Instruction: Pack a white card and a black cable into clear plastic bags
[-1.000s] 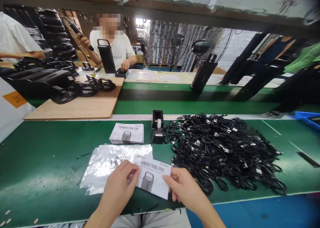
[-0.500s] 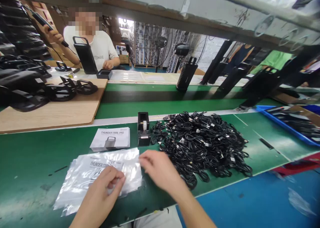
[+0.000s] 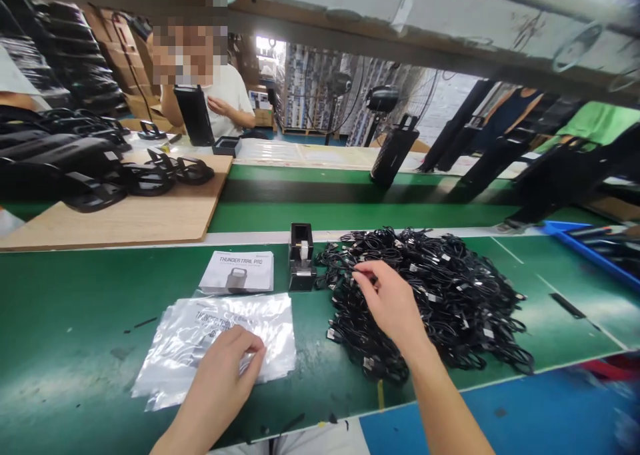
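Observation:
My left hand (image 3: 227, 368) rests over a stack of clear plastic bags (image 3: 270, 328), its thumb and fingertips pinched together at the top bag. Through that bag shows a printed sheet or booklet reading THUNDER TRAIL PRO. At the left side of a big heap of black bundled cables (image 3: 450, 288) is my right hand (image 3: 393, 302). Its thumb and forefinger are closed on a black cable (image 3: 345, 267) among the others. Just behind the bags lies a stack of printed booklets (image 3: 240, 272) with a speaker pictured on top.
A black tape dispenser (image 3: 301, 258) stands between booklets and cables. Black handled parts lie on a wooden board (image 3: 185, 215) at left. Across the green bench, a person (image 3: 230, 88) sits behind a black speaker (image 3: 194, 115). A blue tray (image 3: 590, 248) is at right.
My right hand has moved from the edge of the bags rightward to the cable heap and closed on a cable. My left hand stays at the bags. The view has shifted slightly.

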Demonstrator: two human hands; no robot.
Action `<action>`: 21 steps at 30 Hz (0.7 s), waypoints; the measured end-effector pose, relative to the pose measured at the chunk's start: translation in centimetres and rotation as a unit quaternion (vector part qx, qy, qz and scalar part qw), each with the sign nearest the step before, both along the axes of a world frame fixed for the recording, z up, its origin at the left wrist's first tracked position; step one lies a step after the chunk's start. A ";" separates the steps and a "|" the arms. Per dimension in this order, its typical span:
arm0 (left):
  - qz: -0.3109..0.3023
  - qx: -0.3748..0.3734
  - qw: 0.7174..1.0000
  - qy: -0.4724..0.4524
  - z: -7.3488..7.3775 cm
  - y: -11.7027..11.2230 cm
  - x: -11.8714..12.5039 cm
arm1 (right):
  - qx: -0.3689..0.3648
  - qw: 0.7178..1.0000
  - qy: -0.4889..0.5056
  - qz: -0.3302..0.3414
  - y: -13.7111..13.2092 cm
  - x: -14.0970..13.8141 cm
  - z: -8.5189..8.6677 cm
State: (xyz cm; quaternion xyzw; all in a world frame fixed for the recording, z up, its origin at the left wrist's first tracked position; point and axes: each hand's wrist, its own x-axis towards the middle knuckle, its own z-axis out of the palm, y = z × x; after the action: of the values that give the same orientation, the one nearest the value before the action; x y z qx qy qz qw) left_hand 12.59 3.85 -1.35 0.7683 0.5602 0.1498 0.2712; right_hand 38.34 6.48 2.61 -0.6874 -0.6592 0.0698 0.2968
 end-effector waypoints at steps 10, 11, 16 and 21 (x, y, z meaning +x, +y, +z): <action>0.102 -0.055 0.972 -0.203 -0.7 -0.3 -1.0 | -0.178 0.964 0.042 0.192 -4.2 -8.0 -2.7; 0.102 -0.053 0.970 -0.216 -0.7 -0.4 -0.9 | -0.181 0.963 0.029 0.200 -4.1 -8.2 -2.6; 0.060 -0.035 0.972 -0.224 -0.2 -0.8 0.1 | -0.175 0.971 0.030 0.161 -3.1 -10.1 -1.8; 0.060 0.025 0.961 -0.268 0.0 -0.4 0.0 | -0.198 0.947 0.182 0.175 -3.0 -11.0 -1.4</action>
State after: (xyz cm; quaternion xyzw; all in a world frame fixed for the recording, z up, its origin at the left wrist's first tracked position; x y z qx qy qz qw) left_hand 12.54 3.48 -1.30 0.6712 0.5086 0.3800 0.3827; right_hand 27.32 3.49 1.21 -0.5815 -0.6770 0.3737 0.2529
